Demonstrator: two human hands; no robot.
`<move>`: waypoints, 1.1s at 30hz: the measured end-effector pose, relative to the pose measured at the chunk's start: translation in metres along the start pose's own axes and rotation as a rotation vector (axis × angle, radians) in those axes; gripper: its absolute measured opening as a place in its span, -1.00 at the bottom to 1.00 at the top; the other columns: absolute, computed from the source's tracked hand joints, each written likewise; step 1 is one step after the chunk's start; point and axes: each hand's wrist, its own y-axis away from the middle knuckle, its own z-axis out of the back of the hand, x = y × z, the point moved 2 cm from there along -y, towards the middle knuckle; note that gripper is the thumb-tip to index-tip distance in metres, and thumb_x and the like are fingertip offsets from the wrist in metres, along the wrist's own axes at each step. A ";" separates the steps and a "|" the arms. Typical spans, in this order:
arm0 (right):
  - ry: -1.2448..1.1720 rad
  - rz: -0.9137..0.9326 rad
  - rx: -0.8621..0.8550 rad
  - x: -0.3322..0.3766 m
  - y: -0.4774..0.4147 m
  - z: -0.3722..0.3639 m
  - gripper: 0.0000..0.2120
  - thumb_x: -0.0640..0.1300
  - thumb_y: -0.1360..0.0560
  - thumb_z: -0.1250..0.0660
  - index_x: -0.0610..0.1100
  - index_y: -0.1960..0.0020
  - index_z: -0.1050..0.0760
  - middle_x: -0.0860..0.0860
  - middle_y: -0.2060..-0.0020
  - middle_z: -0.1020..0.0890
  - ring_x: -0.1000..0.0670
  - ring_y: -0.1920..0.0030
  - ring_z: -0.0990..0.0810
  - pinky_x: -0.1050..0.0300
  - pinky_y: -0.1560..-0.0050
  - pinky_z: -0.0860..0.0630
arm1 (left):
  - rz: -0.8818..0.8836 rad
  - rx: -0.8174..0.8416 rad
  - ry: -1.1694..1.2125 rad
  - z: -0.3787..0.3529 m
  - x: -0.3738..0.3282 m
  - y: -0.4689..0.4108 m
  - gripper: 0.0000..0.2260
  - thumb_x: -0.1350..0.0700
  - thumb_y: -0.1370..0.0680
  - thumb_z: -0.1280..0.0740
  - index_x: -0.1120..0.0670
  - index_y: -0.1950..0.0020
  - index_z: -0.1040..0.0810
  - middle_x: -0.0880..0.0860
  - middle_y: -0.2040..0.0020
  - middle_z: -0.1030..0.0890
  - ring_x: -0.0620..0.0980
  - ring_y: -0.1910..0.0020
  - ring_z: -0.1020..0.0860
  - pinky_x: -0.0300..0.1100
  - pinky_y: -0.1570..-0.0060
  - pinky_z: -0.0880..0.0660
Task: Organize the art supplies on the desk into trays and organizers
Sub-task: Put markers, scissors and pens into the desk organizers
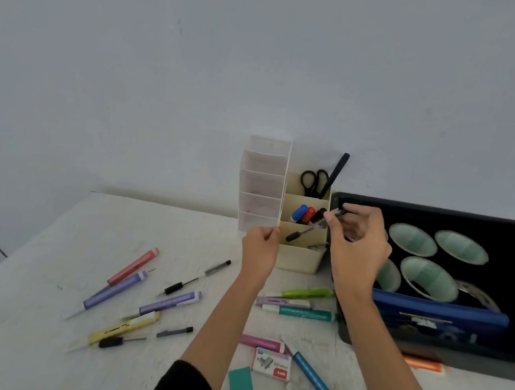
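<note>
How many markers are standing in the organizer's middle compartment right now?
3: blue-capped marker at left, red-capped marker in the middle, black-capped marker at right. Shorter ones may be hidden.

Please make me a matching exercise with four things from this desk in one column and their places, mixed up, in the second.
Things
1. scissors
2. staples box
3. tape rolls
4. dark pen

Places
A. pinched in the right hand
B. flat on the desk
C. rear compartment of the cream organizer
D. inside the black tray

Pairs: 1-C, 2-B, 3-D, 4-A
</note>
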 end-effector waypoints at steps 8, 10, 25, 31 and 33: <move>0.393 -0.043 0.137 -0.034 -0.004 -0.005 -0.86 -0.11 -0.43 -0.43 -0.09 0.27 -0.52 0.00 0.29 -0.59 -0.06 0.08 -0.51 0.28 0.14 -0.20 | 0.062 0.021 0.074 0.004 0.018 -0.012 -0.78 0.17 -0.57 -0.27 0.31 0.12 -0.60 0.32 0.09 -0.62 0.09 0.15 -0.57 0.02 -0.03 -0.58; 0.470 -0.054 0.125 -0.038 -0.007 -0.005 -0.86 -0.11 -0.42 -0.42 -0.06 0.28 -0.51 -0.07 0.21 -0.59 -0.11 0.01 -0.47 0.32 0.16 -0.08 | 0.077 0.040 0.096 0.004 0.018 -0.013 -0.79 0.17 -0.57 -0.27 0.28 0.12 -0.60 0.28 0.06 -0.63 0.12 0.07 -0.61 -0.07 -0.01 -0.59; 0.508 0.166 0.071 -0.018 -0.003 -0.011 -0.95 -0.15 -0.47 -0.32 -0.12 0.09 -0.49 -0.06 0.12 -0.46 0.02 0.08 -0.36 -0.01 0.07 -0.41 | 0.032 0.034 0.038 0.021 0.006 -0.001 -0.75 0.06 -0.60 -0.21 0.13 0.22 -0.49 0.14 0.21 -0.51 0.02 0.18 -0.47 0.11 -0.10 -0.49; 0.520 0.470 0.291 0.004 0.020 -0.039 -0.98 -0.20 -0.46 -0.33 -0.14 0.13 -0.49 -0.01 0.20 -0.51 0.02 0.15 -0.40 0.13 0.12 -0.38 | -0.008 -0.131 0.112 0.072 0.008 0.015 -0.77 0.07 -0.62 -0.16 0.09 -0.09 -0.59 0.03 -0.03 -0.63 -0.07 -0.01 -0.58 -0.05 -0.16 -0.47; 0.443 0.464 0.432 0.006 0.035 -0.059 -0.98 -0.20 -0.46 -0.32 -0.14 0.13 -0.48 0.03 0.21 -0.49 0.06 0.16 -0.40 0.17 0.14 -0.40 | -0.019 -0.215 0.146 0.092 0.009 0.019 -0.76 0.09 -0.62 -0.15 0.11 -0.12 -0.59 0.03 -0.03 -0.64 -0.11 0.03 -0.59 -0.09 -0.14 -0.48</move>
